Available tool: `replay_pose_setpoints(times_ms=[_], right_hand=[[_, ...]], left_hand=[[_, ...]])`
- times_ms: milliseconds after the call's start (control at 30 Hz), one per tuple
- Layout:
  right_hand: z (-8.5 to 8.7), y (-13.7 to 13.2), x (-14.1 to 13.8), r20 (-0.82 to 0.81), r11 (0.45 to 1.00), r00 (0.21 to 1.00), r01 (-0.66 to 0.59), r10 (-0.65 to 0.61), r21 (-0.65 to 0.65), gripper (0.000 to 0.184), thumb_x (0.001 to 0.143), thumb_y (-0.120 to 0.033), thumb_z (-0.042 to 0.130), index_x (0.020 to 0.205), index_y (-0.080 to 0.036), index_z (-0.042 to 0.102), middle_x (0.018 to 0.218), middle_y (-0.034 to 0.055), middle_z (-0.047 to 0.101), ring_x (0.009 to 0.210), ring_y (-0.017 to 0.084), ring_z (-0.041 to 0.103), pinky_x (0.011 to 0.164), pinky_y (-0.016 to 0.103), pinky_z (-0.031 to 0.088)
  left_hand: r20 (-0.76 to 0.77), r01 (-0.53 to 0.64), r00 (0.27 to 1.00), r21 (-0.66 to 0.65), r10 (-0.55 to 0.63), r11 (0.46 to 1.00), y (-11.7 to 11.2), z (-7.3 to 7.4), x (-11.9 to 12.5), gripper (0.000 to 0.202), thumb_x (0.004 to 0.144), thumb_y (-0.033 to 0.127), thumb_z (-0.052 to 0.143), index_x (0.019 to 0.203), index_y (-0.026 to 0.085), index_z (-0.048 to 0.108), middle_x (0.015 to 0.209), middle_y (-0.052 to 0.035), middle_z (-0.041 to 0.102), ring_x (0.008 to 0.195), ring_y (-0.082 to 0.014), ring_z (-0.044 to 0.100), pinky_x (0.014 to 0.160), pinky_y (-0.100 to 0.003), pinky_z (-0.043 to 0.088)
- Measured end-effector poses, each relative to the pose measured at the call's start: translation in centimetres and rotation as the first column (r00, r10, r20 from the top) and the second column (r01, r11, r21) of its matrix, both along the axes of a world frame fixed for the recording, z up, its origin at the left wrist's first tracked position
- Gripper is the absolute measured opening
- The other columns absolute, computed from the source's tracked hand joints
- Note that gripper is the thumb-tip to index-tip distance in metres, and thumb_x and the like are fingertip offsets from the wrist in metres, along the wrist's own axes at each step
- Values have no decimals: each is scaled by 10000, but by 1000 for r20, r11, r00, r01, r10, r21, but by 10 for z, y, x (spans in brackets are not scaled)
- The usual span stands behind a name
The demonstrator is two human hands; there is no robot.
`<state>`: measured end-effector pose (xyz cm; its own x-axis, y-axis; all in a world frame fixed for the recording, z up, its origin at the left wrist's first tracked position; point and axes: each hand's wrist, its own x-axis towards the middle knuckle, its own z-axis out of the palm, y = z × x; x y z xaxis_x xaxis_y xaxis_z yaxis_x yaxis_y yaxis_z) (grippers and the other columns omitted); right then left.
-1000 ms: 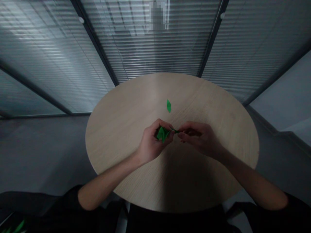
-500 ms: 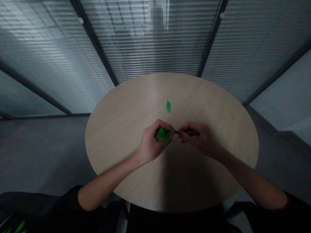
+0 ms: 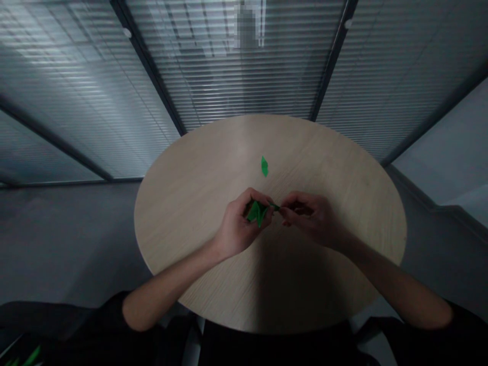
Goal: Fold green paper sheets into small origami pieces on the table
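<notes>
Fingers of both hands pinch a folded green paper over a round wooden table.
The left hand wraps the paper's wider body, thumb and fingers pressed together on it. The right hand nips its thin pointed tip between thumb and forefinger. The paper is held just above mid-table. A smaller green scrap lies farther back, apart from both hands.

Two hands, left hand and right hand, are showing with two green papers, held paper and loose paper, and one round table.
</notes>
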<state>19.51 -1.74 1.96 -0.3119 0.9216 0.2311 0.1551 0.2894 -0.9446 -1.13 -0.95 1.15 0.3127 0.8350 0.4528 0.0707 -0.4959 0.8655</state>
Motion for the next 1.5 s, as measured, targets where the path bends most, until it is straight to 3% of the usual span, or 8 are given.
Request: replay_pose_setpoints(times_ms=[400,667,867,1000,1100,1333,1500], right_hand=[[-4,1,0,-4,1000,1000,11,-11,-4,285,879,-439,777,834,-170,694,694,1,664,609,119,648,576,228,546],[-4,1,-1,-16,1000,1000,-21,21,-12,293,878,-440,772,828,-172,665,705,-7,642,616,117,645,576,229,534],[-4,2,-2,-18,999,1000,-23,23,-38,287,873,-452,778,868,-171,721,708,9,676,606,119,641,555,227,526],[-4,2,-1,-42,1000,999,-20,19,-24,229,898,-403,745,880,-176,720,713,7,681,606,113,651,568,222,539],[-6,2,1,-46,1000,999,-17,16,-19,217,907,-392,730,876,-179,703,697,-3,663,602,111,644,564,217,534],[-8,2,-1,-39,998,998,-50,49,-32,298,907,-467,741,953,-173,738,759,17,699,616,114,648,576,229,541],[-9,2,-1,-36,999,999,-23,22,-25,280,897,-450,772,890,-171,754,680,6,686,590,114,642,560,230,526]], left_hand=[[-139,-33,989,137,53,990,2,-6,-3,105,910,192,681,990,200,613,905,-56,746,738,-141,672,658,-263,540],[-127,-15,991,183,38,983,2,-6,-3,153,887,159,694,987,210,589,950,-51,737,782,-140,684,688,-263,544],[-177,-5,983,206,42,978,3,-8,-5,134,915,171,677,1007,212,588,968,-52,731,785,-138,671,693,-270,536],[-195,27,981,263,26,964,2,-6,-6,228,878,139,705,1061,215,592,1069,-73,719,898,-169,689,756,-305,559],[-166,4,985,311,50,950,1,-4,-6,184,899,140,689,1043,209,599,1119,-94,716,987,-193,706,834,-344,579],[-154,4,987,320,48,947,1,-3,-4,116,936,149,657,1021,208,606,1103,-90,731,983,-185,719,826,-334,587],[-177,16,983,356,51,934,1,-4,-6,148,924,153,680,1036,214,605,1130,-91,728,1020,-191,715,858,-343,593]])
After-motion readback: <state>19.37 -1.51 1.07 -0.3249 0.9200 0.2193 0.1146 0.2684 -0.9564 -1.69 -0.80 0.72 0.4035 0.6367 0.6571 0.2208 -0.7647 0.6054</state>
